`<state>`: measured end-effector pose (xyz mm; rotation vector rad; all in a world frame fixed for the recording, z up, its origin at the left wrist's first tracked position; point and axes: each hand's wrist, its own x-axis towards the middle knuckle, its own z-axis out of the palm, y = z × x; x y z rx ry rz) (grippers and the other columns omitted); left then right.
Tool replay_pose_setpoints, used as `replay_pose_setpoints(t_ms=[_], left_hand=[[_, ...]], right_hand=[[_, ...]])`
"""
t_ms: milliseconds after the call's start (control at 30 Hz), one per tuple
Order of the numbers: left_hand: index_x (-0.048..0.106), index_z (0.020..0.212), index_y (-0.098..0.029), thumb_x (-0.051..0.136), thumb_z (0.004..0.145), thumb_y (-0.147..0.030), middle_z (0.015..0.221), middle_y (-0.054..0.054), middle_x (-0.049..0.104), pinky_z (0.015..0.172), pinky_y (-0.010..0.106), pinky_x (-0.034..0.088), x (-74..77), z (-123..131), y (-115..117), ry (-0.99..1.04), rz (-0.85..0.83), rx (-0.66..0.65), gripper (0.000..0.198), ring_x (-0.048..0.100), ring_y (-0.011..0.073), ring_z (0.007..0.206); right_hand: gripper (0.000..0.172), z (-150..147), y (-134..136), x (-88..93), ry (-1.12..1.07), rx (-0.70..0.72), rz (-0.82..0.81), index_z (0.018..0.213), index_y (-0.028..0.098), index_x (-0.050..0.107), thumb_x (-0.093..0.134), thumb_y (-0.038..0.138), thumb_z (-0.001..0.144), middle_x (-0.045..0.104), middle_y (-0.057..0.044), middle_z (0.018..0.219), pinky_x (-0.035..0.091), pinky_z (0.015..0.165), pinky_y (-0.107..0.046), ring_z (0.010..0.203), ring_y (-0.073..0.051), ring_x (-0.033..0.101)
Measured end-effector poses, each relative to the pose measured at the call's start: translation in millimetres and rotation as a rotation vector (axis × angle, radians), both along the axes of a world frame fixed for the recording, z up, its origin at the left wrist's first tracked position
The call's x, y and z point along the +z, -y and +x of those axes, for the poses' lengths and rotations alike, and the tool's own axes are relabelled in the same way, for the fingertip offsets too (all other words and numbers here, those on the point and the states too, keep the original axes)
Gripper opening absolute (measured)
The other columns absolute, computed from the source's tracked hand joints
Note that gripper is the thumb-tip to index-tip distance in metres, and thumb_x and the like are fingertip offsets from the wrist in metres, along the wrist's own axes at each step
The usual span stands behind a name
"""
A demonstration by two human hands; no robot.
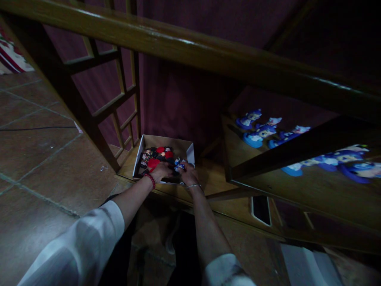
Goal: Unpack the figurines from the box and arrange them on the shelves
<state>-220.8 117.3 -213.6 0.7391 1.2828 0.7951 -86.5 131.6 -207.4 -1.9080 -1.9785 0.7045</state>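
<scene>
1. In the head view, an open cardboard box (191,154) with white outer walls sits on a low wooden shelf (218,171); every place below is told from this box.
2. Inside the box, mostly toward its left and middle, lie several red-and-black figurines (153,163), crowded together.
3. At the right end of the box's inside is a blue-and-white figurine (179,163), smaller in view and partly covered.
4. The left hand (161,171) reaches over the near wall of the box, its fingers bent down among the red-and-black figurines; whether they grip anything cannot be told. A red bead bracelet (153,181) circles that wrist, just outside the box.
5. The right hand (189,174) comes over the box's near right corner, its fingers drawn in around the blue-and-white figurine with little gap showing. A thin pale bracelet (195,185) is on this wrist.
6. Well to the right of the box, on a higher wooden shelf (268,186), stand blue-and-purple figurines (259,135) on blue bases, some partly hidden behind a dark wooden bar.
7. Right of the box and nearer the person, a flat device (261,210) with a black face and white edge lies on the low wooden shelf.
8. Left of the box rises a wooden lattice panel (114,105); beyond it, farther left, a dark cable (38,128) crosses the tiled floor (44,159).
</scene>
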Motion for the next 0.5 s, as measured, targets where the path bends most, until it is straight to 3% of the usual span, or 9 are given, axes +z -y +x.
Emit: replay_pose_setpoints(t_ms=[300, 500], left_hand=[[0.059, 0.086, -0.009, 0.049, 0.062, 0.003, 0.056, -0.002, 0.056, 0.052, 0.019, 0.042, 2.3, 1.5, -2.1, -0.077, -0.027, 0.056, 0.029, 0.046, 0.0047, 0.044], [0.056, 0.086, -0.008, 0.046, 0.061, 0.006, 0.063, 0.001, 0.058, 0.056, 0.022, 0.048, 8.1, 0.0, 0.3, 0.021, -0.061, 0.08, 0.03, 0.054, 0.0085, 0.052]], right_hand=[[0.026, -1.6, 1.7, 7.7, -0.028, -0.044, -0.02, 0.1, 0.022, 0.057, 0.049, 0.027, 0.075, 0.059, -0.003, 0.094, 0.041, 0.071, -0.023, 0.078, -0.013, 0.056], [0.024, 0.0, 2.3, 8.9, -0.049, -0.045, -0.012, 0.098, 0.024, 0.058, 0.05, 0.029, 0.075, 0.06, -0.001, 0.091, 0.04, 0.071, -0.022, 0.078, -0.013, 0.056]])
